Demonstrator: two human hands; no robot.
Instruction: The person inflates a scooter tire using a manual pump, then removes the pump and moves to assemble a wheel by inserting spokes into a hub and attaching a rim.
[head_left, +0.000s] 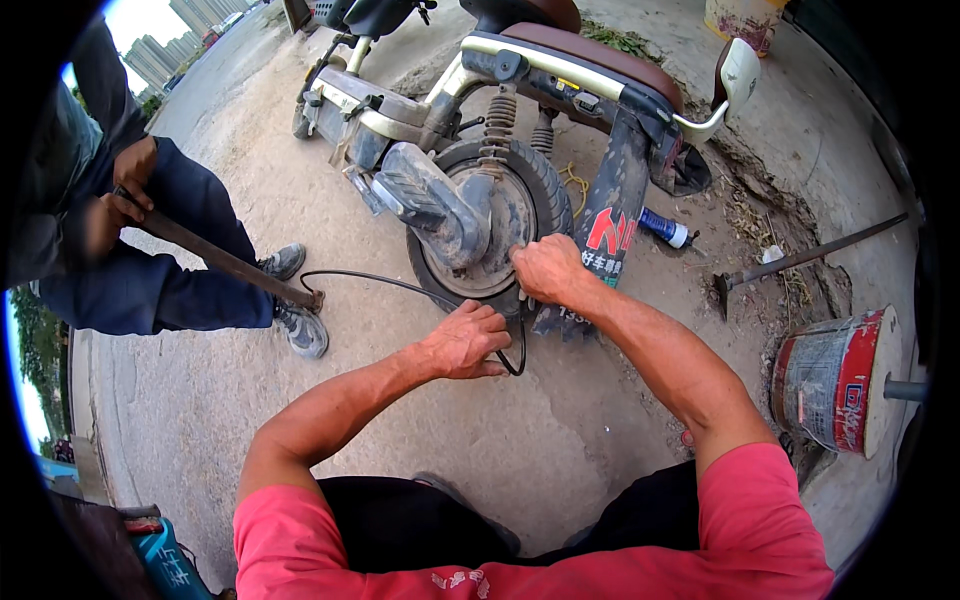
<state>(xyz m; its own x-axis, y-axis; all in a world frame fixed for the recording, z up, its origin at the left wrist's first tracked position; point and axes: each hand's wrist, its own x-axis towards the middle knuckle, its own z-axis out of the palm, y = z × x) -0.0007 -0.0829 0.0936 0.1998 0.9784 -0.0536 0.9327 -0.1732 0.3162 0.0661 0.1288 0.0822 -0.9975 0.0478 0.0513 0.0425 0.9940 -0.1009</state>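
Observation:
A dusty electric scooter (585,62) stands before me, its rear wheel (553,190) closest to my hands. My right hand (548,270) is closed at the wheel's lower rim, beside the dark mudguard (612,200); whatever its fingers grip is hidden. Just below the tyre, my left hand (468,340) is closed around a thin black hose (375,279). From there the hose loops down and back up toward the wheel under my right hand. Its other end runs left toward another person's shoes.
On the left a person (180,220) holds a long-handled tool (215,258) slanting down. A blue bottle (660,226) lies behind the mudguard. To the right are another long-handled tool (820,250) and a red-and-grey bucket (830,385). A teal object (170,560) sits at lower left.

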